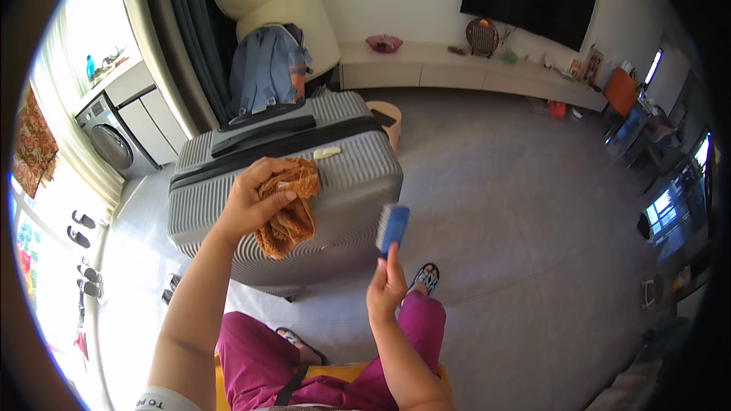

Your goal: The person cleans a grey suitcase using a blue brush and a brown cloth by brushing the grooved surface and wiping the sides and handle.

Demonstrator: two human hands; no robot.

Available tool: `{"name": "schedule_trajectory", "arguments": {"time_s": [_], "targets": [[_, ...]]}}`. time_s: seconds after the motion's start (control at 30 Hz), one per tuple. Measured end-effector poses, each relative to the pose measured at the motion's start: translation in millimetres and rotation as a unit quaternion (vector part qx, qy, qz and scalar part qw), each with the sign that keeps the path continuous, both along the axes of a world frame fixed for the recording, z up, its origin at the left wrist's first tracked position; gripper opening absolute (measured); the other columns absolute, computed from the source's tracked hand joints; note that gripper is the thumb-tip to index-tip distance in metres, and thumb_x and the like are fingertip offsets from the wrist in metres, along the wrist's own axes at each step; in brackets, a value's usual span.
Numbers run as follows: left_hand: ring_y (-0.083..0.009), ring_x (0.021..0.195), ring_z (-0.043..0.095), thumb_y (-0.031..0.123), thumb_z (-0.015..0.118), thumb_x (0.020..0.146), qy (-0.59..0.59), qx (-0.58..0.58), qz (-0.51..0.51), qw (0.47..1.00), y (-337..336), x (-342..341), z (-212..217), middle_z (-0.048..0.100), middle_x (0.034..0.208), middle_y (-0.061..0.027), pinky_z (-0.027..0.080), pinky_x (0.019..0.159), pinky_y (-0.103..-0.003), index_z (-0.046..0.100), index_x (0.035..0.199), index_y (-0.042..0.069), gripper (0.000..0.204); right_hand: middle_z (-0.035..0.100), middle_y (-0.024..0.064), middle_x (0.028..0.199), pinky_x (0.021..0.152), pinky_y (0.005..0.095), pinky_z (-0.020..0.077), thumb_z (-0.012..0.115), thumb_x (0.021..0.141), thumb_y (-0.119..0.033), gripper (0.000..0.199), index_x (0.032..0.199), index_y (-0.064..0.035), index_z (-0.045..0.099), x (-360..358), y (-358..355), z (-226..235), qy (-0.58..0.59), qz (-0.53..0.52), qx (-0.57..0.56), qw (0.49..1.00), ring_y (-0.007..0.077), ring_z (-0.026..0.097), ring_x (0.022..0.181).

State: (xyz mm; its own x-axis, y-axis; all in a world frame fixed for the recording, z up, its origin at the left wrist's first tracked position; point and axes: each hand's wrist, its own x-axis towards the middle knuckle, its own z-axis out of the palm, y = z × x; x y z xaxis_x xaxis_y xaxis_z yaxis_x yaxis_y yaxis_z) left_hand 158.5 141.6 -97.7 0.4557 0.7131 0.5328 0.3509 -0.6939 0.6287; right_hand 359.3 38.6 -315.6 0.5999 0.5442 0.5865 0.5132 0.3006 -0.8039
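My left hand [251, 202] is closed on a rumpled orange-brown cloth [288, 230] at the near top edge of a grey ribbed suitcase [346, 217]. Part of the cloth hangs down over the suitcase's front side. In my right hand [386, 288] is a blue brush [394, 224] with pale bristles. I grip it by the handle, and its head points up, just right of the suitcase and apart from it. A small off-white block [327, 153] lies on top of the suitcase, beyond the cloth.
Behind the suitcase rests a blue-grey backpack [263, 68]. A beige bin [387, 123] stands at the suitcase's far right corner. Along the back wall runs a low cabinet [457, 76]. Several shoes [90, 281] lie on the floor at left, near a washing machine [110, 144].
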Motion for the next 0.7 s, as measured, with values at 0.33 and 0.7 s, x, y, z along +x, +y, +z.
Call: {"name": "schedule_trajectory", "arguments": {"time_s": [0.33,0.7], "targets": [[-0.0239,0.101,0.061,0.013,0.074,0.080,-0.007,-0.036,-0.013,0.999,-3,-14,1,0.063,0.107,-0.0137,0.047,0.091,-0.032,0.063,0.112,-0.002,0.037,0.058,-0.0024,0.081,0.059,0.0220,0.0426,0.051,0.101,-0.010,0.043,0.143,-0.0066,0.047,-5,3,13,0.217,0.047,-0.095,0.970,0.0065,0.046,0.064],[-0.0403,0.148,0.014,0.065,0.040,0.094,-0.041,-0.095,-0.210,0.972,-92,35,-18,0.024,0.157,-0.0230,0.007,0.118,-0.051,0.026,0.152,0.002,0.087,0.055,0.0083,0.126,0.097,0.0297,0.0450,0.080,0.082,-0.016,0.066,0.134,0.0013,0.045,-28,-34,138,0.423,0.303,0.065,0.851,0.0165,0.054,0.115]]}}
